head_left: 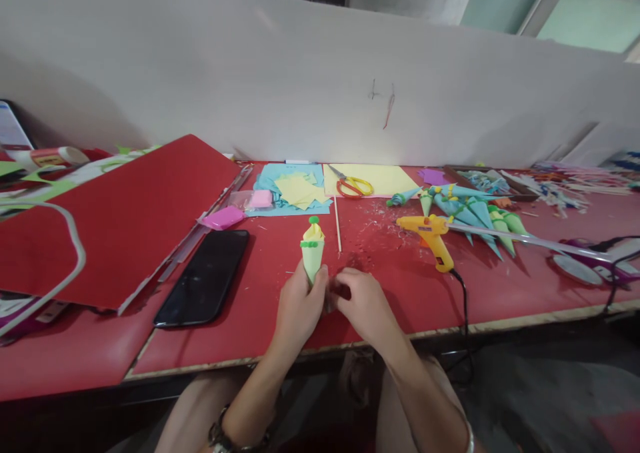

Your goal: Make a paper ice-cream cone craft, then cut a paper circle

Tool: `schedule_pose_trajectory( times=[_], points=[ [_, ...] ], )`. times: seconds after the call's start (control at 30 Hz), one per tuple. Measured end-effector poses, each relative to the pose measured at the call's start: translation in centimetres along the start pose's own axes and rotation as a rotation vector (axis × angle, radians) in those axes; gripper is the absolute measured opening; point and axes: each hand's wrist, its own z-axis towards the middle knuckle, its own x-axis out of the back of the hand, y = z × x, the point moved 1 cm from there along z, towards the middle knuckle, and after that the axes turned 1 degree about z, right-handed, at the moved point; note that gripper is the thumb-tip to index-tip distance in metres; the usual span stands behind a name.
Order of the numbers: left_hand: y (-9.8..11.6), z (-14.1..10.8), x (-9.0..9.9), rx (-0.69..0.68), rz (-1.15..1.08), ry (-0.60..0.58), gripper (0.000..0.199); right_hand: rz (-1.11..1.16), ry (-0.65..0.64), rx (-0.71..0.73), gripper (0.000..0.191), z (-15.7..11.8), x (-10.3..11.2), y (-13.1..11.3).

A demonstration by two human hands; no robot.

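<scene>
my left hand (pixel 297 300), lower centre of the frame, is closed on a pale green paper cone (pixel 313 260), thumb and fingers around its lower part. the cone stands nearly upright at centre, yellow on top with a green ball above. my right hand (pixel 364 300), just right of it, is curled, thumb and fingertips drawn close; i cannot tell whether they pinch anything. a yellow glue gun (pixel 436 232) lies right of centre, beside piled paper cones (pixel 480 213). a black phone (pixel 205 276) lies left of centre; scissors (pixel 344 176) lie above centre.
</scene>
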Motion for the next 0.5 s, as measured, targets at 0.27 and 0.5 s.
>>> schedule_pose_trajectory(
  times=[0.27,0.5],
  points=[
    [0.4,-0.1,0.1,-0.039,0.183,-0.014,0.017,0.054,-0.042,-0.009,0.015,-0.1,0.4,0.0],
    [0.7,0.0,0.1,-0.038,0.244,-0.071,0.016,0.242,-0.030,0.001,0.014,0.0,1.0,0.7]
  ],
)
